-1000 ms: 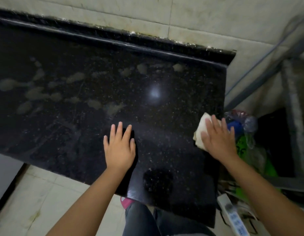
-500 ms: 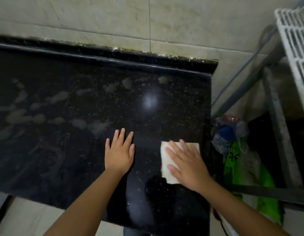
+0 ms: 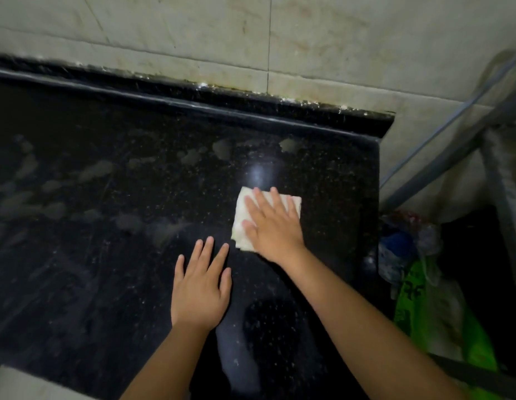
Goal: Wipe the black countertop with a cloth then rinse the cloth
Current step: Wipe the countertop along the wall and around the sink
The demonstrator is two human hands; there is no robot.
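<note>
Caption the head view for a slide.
Right hand presses a folded white cloth onto the speckled black countertop; left hand rests flat beside it.

Cloth (image 3: 243,217) on countertop (image 3: 106,226), under right hand (image 3: 272,226); left hand (image 3: 199,290) flat front-left of cloth.

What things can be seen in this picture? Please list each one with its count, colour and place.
countertop: one, black speckled, fills the left and middle.
smears: many, pale grey, on the countertop's left and back.
cloth: one, whitish, folded, flat on the countertop's right part.
wall tiles: several, beige, behind the countertop.
plastic bags: several, green, blue and clear, right of the countertop.
left hand: one, flat on the countertop.
right hand: one, flat, pressing the cloth.
</note>
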